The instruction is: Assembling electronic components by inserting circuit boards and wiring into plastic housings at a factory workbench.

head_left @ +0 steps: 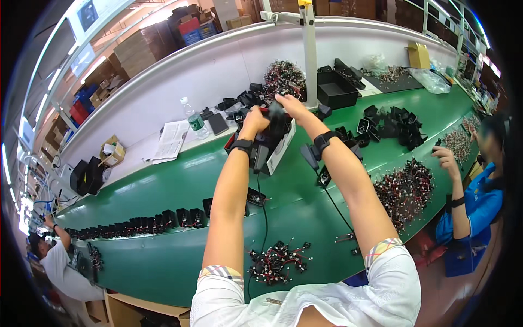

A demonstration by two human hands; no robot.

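Below the left grip (pixel 257 121) and right grip (pixel 294 109), a box (pixel 283 148) is standing; their hold I cannot tell.

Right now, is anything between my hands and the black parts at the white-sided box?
Nothing visible is: your left hand and right hand flank the black parts at the white-sided box, though blur hides whether either grips them.

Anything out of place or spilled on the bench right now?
No obvious spill or damage. The newspaper and water bottle behind the green bench, left of the left hand, seem slightly odd: neither looks work-related.
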